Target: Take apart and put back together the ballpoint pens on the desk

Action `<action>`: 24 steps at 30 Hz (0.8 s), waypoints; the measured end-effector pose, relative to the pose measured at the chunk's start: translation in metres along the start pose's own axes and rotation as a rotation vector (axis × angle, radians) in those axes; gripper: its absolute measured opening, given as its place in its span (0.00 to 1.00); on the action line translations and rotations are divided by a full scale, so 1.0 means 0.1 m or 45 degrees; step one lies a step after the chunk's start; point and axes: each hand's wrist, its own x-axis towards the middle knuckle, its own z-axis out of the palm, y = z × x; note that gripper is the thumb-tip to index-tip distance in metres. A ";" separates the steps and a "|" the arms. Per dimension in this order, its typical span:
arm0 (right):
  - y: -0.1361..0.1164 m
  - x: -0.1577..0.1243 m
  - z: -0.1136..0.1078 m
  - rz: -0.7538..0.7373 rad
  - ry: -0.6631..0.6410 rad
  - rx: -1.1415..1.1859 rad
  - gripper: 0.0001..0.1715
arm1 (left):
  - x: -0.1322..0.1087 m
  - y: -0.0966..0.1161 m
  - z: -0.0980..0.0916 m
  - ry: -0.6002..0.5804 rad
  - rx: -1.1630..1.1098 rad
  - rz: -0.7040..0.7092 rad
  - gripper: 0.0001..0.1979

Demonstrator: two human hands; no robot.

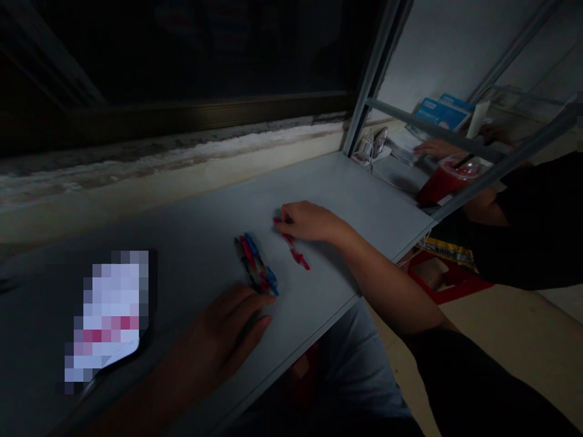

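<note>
Room: dim; a dark window (204, 48) spans the far side above a rough ledge (191, 158); a metal frame (364, 109) stands at the far right.
Desk: flat grey desktop (382, 200), running from near left to far right; its near edge passes above the person's jeans (364, 352).
Neighbouring place, right: beyond the frame, a co-worker's hand (439, 149), a red drink cup (437, 185) and blue boxes (441, 114).
Left hand: near side (228, 315), reaching in from the near left; index finger and thumb moderately apart, nothing visible between them.
Right hand: far side (307, 220), reaching in from the near right; thumb and fingers drawn narrow, pinching the far end of the loose pen.
Lit device: left side of the desk (113, 303), screen pixelated, well apart from the pens.
Pen row: between the hands, left of the loose pen; dark pen (245, 261) left, middle red pen (252, 262), blue pen (272, 280) right; long axes far left to near right.
Loose red pen: on the right of the row (298, 259), apart from it; axis roughly parallel to the row; body extends near and right from the right fingers.
Nearer hand: right for the loose red pen; left for the row.
Left fingertip: at the blue pen's near end; contact cannot be told.
</note>
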 end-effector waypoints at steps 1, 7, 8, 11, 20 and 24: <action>-0.01 -0.01 0.02 0.046 0.041 -0.007 0.16 | 0.00 0.00 0.00 0.011 0.009 -0.003 0.10; -0.15 -0.04 0.12 -0.386 0.103 0.264 0.16 | 0.00 -0.01 0.04 0.060 0.117 -0.029 0.14; -0.18 -0.06 0.14 -0.497 0.028 0.297 0.15 | 0.00 -0.01 0.05 0.063 0.138 -0.037 0.15; -0.28 -0.11 0.20 -0.606 -0.094 0.243 0.10 | 0.00 -0.04 0.09 0.066 0.153 -0.075 0.16; -0.35 -0.20 0.19 -0.667 -0.122 0.023 0.10 | 0.04 -0.04 0.08 0.016 0.187 -0.111 0.15; -0.33 -0.20 0.21 -0.703 -0.152 0.036 0.12 | 0.05 -0.04 0.06 -0.014 0.221 -0.081 0.14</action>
